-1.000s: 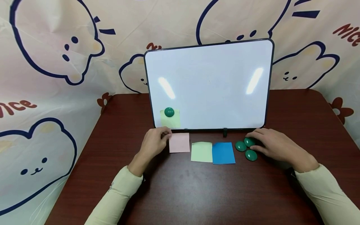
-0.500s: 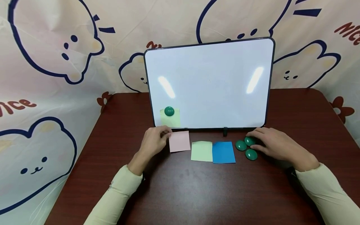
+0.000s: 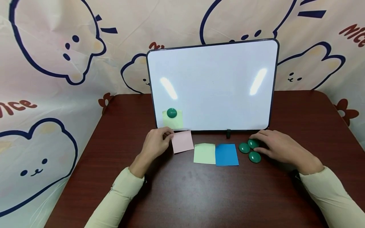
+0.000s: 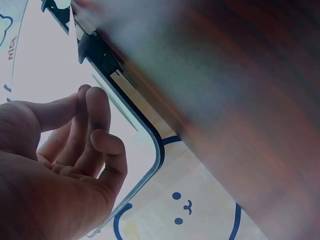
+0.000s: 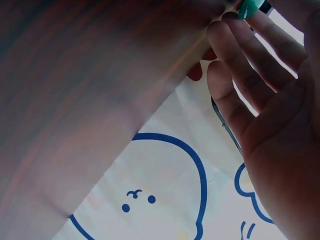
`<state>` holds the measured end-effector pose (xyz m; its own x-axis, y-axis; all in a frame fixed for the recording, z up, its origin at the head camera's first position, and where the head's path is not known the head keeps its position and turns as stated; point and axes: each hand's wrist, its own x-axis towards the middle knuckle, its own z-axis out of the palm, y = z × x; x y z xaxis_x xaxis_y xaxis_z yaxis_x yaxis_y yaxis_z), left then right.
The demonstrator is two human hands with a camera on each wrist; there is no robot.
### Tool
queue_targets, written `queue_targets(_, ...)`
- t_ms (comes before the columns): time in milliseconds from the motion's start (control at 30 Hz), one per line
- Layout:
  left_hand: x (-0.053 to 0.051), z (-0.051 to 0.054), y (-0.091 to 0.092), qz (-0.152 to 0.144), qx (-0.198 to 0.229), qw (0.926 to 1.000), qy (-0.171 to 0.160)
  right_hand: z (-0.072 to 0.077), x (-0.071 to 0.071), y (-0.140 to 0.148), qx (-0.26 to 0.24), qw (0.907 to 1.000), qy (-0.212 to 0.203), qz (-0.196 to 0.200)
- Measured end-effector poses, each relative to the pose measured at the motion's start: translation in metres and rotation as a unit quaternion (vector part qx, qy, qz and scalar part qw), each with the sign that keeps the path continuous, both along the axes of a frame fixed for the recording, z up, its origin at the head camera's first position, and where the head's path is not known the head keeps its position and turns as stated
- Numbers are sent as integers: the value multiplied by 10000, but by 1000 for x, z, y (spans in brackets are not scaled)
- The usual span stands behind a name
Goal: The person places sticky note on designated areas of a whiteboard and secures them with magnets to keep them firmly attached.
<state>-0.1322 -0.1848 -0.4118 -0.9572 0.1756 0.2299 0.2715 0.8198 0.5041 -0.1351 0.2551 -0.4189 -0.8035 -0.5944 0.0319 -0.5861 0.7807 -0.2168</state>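
The pink note [image 3: 182, 142] lies just below centre in the head view, under the lower left edge of the whiteboard [image 3: 212, 85]. It is nearly square, with no clear long axis; it sits skewed, its top and bottom edges rising toward the right of the frame. Its lower right corner comes up to the pale green note [image 3: 204, 153], which adjoins the blue note [image 3: 226, 155] on the worktop [image 3: 194, 196].

The only writing is on the patterned backdrop [image 3: 119, 66]: "NICE" in red at the upper right edge, the same word at the left edge, and a piece of it above the whiteboard.

The left hand [image 3: 156, 144] has its grip closed to a pinch, thumb and forefinger meeting on the pink note's upper left part. The right hand [image 3: 280, 147], right of centre, is at three green discs [image 3: 253, 143]; thumb and forefinger stand parted on either side of the upper one, and whether that grip presses on it cannot be told. Another green disc [image 3: 172, 113] sits over a second green note [image 3: 172, 123] at the whiteboard's lower left.
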Motion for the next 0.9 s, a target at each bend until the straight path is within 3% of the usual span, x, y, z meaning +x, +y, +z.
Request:
queue_targets(333, 1, 0, 4, 83, -149, 9998, -137, -1, 0, 1, 31, 10000, 62, -9)
queue_targets(900, -1, -2, 3, 43, -55, 9998, 170, 2, 0, 1, 45, 9999, 97, -86)
